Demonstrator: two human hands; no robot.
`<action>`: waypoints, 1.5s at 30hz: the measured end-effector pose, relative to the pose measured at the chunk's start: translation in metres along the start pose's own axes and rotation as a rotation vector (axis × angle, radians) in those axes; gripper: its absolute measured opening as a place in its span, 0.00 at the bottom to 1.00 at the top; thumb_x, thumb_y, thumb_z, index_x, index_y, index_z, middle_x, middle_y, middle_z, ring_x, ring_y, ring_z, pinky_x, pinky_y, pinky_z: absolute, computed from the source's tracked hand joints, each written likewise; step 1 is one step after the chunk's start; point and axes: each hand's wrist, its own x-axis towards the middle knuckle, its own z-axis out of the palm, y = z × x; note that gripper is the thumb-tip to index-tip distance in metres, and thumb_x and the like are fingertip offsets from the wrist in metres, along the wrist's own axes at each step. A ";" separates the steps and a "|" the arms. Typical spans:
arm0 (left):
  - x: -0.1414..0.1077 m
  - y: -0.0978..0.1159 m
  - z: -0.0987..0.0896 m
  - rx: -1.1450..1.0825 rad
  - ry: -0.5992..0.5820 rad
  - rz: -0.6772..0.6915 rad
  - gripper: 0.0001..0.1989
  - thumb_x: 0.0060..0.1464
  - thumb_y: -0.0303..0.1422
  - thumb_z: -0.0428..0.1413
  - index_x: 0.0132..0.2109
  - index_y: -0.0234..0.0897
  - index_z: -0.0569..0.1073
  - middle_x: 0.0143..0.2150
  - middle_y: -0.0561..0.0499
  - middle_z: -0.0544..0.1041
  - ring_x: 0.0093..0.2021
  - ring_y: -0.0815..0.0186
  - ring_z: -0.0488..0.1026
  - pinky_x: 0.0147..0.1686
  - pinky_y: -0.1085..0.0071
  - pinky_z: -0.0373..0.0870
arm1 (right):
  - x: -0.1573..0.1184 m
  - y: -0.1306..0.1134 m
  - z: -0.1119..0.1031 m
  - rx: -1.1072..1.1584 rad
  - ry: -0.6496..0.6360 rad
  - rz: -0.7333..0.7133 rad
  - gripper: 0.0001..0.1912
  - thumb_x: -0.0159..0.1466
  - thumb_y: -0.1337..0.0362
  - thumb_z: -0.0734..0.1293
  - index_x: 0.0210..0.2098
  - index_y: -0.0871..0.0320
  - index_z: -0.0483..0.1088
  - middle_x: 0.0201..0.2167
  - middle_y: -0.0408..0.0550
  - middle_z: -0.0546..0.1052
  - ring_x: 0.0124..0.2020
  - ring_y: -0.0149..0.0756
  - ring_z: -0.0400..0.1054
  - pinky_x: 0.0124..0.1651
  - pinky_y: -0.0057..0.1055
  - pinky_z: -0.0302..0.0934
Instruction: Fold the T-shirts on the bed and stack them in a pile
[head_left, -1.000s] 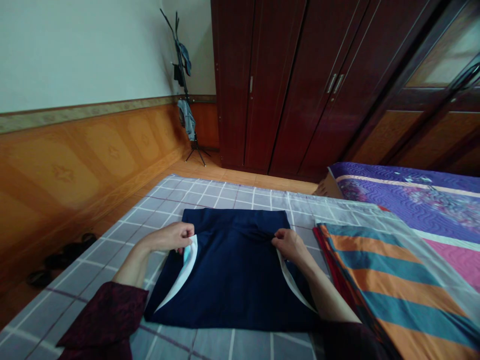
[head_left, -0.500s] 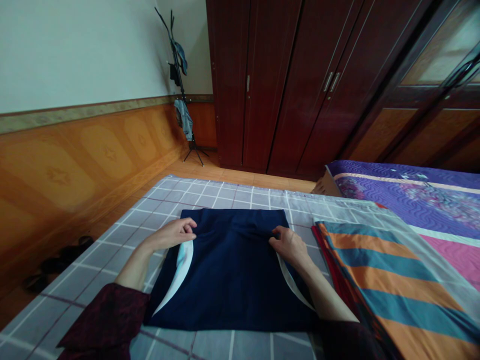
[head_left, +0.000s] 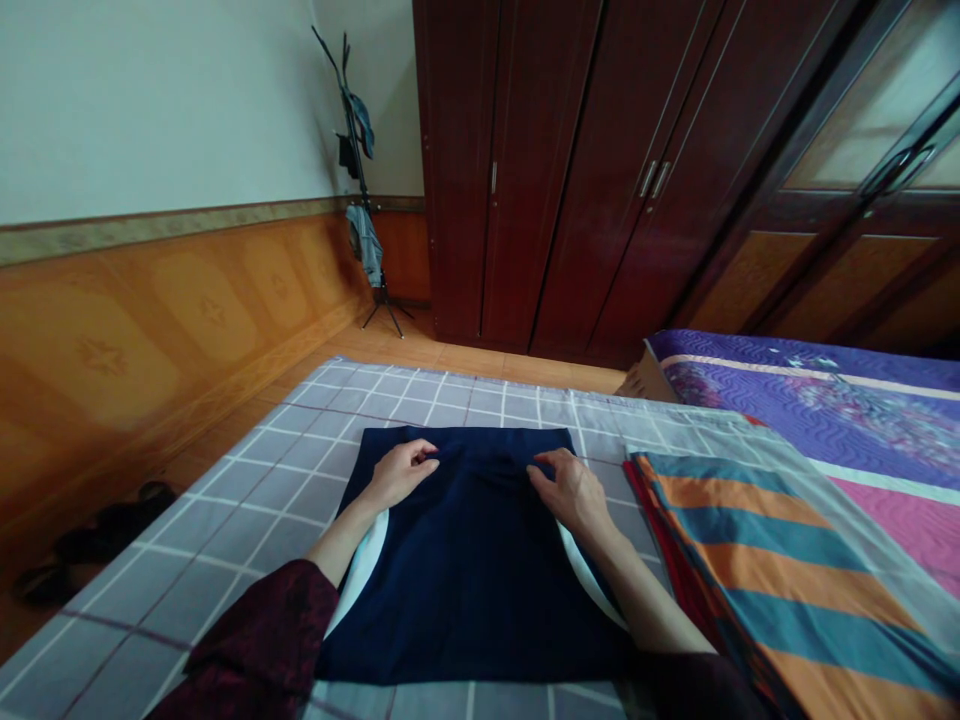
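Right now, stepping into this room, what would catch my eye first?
A dark navy cloth on a grey checked sheet stands out in the middle, the person's left hand and right hand on it, white edges showing at both sides. To the right lies a folded orange-and-teal striped blanket, beside a purple quilted bedspread; a tall dark-red wooden wardrobe fills the back.

No text, label, brand, number or sign can be read anywhere in view.
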 end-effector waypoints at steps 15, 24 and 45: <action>-0.002 0.001 -0.006 -0.323 -0.053 0.146 0.05 0.48 0.32 0.54 0.34 0.36 0.68 0.29 0.55 0.70 0.30 0.69 0.67 0.32 0.74 0.62 | 0.053 -0.034 0.011 0.029 -0.266 -0.091 0.11 0.56 0.69 0.65 0.39 0.58 0.74 0.38 0.49 0.76 0.43 0.40 0.69 0.45 0.36 0.61; -0.004 0.000 -0.007 -0.391 -0.080 0.136 0.05 0.47 0.31 0.54 0.34 0.36 0.68 0.29 0.55 0.70 0.30 0.69 0.67 0.31 0.74 0.61 | 0.068 -0.037 -0.024 0.248 -0.556 -0.269 0.11 0.47 0.78 0.58 0.24 0.60 0.68 0.18 0.38 0.66 0.23 0.26 0.62 0.27 0.22 0.56; -0.006 0.003 -0.012 -0.463 -0.098 0.114 0.06 0.43 0.28 0.55 0.32 0.36 0.68 0.29 0.56 0.70 0.29 0.70 0.67 0.31 0.75 0.60 | 0.062 -0.056 -0.026 0.417 -0.654 -0.306 0.16 0.51 0.70 0.64 0.38 0.60 0.77 0.26 0.42 0.75 0.27 0.28 0.64 0.30 0.24 0.59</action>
